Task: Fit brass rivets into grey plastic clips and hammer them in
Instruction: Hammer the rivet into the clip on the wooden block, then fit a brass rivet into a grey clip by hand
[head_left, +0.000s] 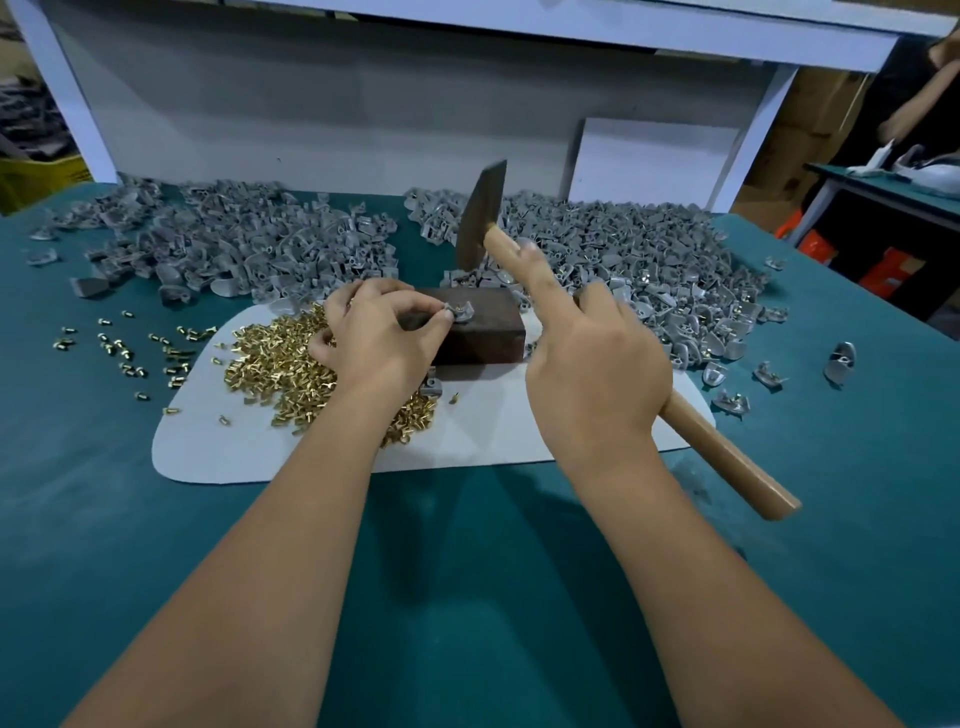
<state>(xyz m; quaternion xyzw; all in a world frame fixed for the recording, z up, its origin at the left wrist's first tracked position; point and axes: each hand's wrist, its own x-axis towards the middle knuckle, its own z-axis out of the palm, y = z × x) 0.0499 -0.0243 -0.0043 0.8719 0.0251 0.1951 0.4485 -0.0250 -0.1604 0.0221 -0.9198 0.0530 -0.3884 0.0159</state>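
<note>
teal-covered bench under a white shelf frame, with a white panel leaning at the back right. far left of the bench: loose brass rivets scattered on the teal. along the back edge, left of centre: a heap of plain grey clips. a white mat lies mid-bench; a pile of brass rivets covers its left part. left hand sits over that pile, thumb and forefinger pinching a grey clip with a rivet showing in it, held on top of a dark block at the mat's back edge. one more grey clip lies on the mat just in front of the block. right hand grips the wooden handle of a hammer, index finger stretched along the handle; the head is raised and tilted, above and behind the block, blurred. back right: a larger heap of clips with rivets, with stragglers toward the right edge. another person stands at a second table at far right.
</note>
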